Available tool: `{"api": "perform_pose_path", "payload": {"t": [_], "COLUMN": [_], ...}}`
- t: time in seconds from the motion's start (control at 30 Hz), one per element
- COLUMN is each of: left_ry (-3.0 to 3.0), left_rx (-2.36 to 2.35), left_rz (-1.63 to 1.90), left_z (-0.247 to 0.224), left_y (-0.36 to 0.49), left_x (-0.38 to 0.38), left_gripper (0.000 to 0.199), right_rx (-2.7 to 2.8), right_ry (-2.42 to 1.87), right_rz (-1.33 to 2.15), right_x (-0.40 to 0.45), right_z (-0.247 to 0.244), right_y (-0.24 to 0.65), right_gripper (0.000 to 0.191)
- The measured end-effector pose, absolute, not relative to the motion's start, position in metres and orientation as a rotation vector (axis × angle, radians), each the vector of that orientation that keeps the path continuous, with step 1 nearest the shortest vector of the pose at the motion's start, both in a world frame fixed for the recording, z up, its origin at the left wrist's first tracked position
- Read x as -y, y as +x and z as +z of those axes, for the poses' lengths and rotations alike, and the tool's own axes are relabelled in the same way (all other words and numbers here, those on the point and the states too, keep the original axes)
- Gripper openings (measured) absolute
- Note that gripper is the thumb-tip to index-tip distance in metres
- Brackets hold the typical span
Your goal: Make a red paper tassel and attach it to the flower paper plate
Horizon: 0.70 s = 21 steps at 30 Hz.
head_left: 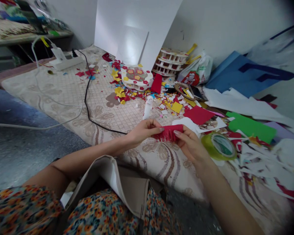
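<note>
Between my two hands, just above the table's front edge, a strip of red fringed paper is stretched out, its cut fringe hanging downward. My left hand pinches its left end between thumb and fingers. The right end is gripped the same way by my right hand. Right behind the strip stands a white glue gun, partly hidden by my left hand. Farther back sits a round white piece decorated with red and yellow paper flowers.
A black cord runs across the patterned tablecloth from a white power strip. Clear yellowish tape, green paper, red paper and white scraps lie right. A tiered white structure and blue bag stand behind.
</note>
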<state>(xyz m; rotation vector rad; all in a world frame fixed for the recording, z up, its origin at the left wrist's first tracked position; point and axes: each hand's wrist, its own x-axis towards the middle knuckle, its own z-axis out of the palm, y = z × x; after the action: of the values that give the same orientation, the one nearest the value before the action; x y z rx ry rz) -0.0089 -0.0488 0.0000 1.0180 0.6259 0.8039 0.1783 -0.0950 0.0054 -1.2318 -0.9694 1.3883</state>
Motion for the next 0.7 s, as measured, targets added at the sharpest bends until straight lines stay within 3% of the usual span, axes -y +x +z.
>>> {"api": "perform_pose_path", "payload": {"t": [0.17, 0.37, 0.7], "left_ry": [1.014, 1.017, 1.021], "left_rx": [-0.645, -0.644, -0.652], "left_rz": [0.797, 0.802, 0.81], "left_z": [0.003, 0.003, 0.004], "left_y": [-0.013, -0.015, -0.018], "left_x": [0.049, 0.049, 0.051], "left_gripper": [0.025, 0.023, 0.019], "right_rx": [1.247, 2.07, 2.31], "right_ry": [-1.424, -1.909, -2.076], "right_rz": [1.021, 0.169, 0.036], "right_x": [0.099, 0.123, 0.131], "right_z": [0.009, 0.014, 0.006], "right_y": [0.201, 0.234, 0.244], "right_gripper": [0.025, 0.019, 0.013]}}
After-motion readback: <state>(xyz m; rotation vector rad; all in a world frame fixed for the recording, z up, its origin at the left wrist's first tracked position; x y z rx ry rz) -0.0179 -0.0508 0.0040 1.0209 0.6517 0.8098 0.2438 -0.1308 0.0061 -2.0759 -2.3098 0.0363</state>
